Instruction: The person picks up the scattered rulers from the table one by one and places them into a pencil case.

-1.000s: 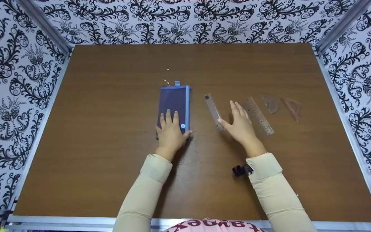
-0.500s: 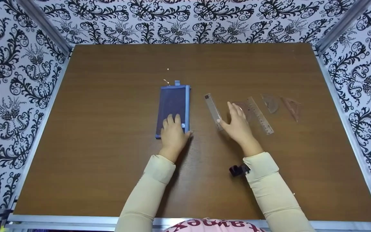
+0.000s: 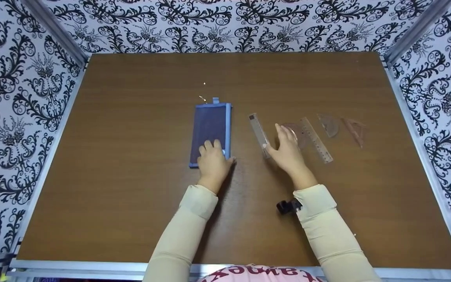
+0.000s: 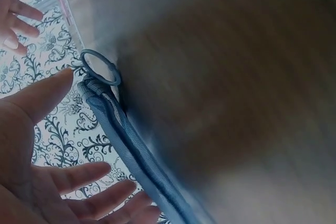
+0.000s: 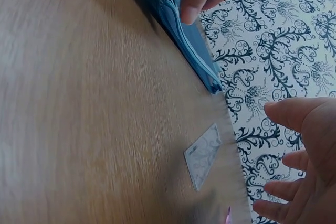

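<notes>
A blue zip pouch point(image 3: 210, 123) with a dark see-through front lies flat left of the table's middle. My left hand point(image 3: 214, 166) is over its near right corner, the fingers on or just above it; contact is unclear. In the left wrist view the thumb is spread close to the zip's ring pull point(image 4: 116, 82), not through it. My right hand point(image 3: 289, 156) hovers with fingers extended and holds nothing. Beside its thumb lies a short clear ruler point(image 3: 257, 128). Past its fingertips is a clear rounded piece point(image 3: 299, 133), partly hidden, next to another clear ruler point(image 3: 317, 140).
Further right on the brown table point(image 3: 139, 117) lie a clear protractor point(image 3: 329, 126) and a clear set square point(image 3: 355, 131). Small bright specks point(image 3: 202, 98) show by the pouch's far end. Black-and-white patterned walls point(image 3: 217, 27) stand at the back and sides.
My left hand has drawn back towards me and slightly right across the pouch, its fingers now more bent. The right hand has shifted slightly left. Pouch and rulers stay put.
</notes>
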Motion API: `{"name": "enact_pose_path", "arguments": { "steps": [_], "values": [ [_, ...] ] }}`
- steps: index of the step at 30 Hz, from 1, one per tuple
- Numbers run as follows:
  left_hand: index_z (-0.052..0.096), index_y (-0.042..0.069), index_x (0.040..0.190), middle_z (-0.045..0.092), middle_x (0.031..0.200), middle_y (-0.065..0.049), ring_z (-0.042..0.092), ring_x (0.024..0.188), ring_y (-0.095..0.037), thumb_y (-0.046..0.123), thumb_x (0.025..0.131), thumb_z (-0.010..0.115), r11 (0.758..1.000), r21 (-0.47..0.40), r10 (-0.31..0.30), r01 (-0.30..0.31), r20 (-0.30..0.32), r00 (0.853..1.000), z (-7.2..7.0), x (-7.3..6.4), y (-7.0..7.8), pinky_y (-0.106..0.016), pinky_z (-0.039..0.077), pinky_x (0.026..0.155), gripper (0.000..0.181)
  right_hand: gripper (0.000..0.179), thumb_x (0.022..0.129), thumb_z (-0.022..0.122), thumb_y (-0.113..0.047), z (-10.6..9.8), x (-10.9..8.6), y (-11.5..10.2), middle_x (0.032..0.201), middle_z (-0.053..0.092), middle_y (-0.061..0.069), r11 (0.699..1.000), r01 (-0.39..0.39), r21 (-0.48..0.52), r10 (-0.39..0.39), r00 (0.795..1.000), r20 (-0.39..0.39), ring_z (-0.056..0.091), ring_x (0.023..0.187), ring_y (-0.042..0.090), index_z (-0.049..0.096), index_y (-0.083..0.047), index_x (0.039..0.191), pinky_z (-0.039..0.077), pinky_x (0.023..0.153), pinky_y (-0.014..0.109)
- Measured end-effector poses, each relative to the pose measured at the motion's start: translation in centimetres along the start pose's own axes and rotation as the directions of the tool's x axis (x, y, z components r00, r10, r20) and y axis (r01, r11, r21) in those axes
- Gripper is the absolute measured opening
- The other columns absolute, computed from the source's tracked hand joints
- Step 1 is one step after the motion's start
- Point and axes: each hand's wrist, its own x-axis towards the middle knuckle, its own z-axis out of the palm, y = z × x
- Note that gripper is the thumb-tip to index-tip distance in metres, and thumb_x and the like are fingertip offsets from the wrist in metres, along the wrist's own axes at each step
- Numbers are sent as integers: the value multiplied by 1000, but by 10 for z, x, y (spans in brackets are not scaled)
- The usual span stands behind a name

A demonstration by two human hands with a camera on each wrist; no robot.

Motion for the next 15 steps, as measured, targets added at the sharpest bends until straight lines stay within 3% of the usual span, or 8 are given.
{"name": "enact_pose_path", "arguments": {
  "steps": [9, 15],
  "values": [
    [57, 4, 118, 53, 118, -17, 51, 110, -35, 46, 75, 77, 999, 27, -49, 47, 53, 997, 3, 5, 3, -47, 51, 79, 64, 77, 92, 62, -29, -1, -3, 2, 156, 21, 22, 999, -5, 31, 4, 1000, 30, 14, 144, 40, 21, -3, 153, 16, 114, 55],
    [57, 5, 119, 53, 119, -17, 50, 111, -35, 48, 77, 75, 995, 64, -76, 72, 50, 996, 4, 7, 1, -47, 52, 79, 63, 78, 92, 61, -32, 0, -2, 0, 156, 20, 20, 999, -6, 35, 4, 999, 39, 13, 145, 39, 20, -4, 153, 16, 114, 54]
  ]
}}
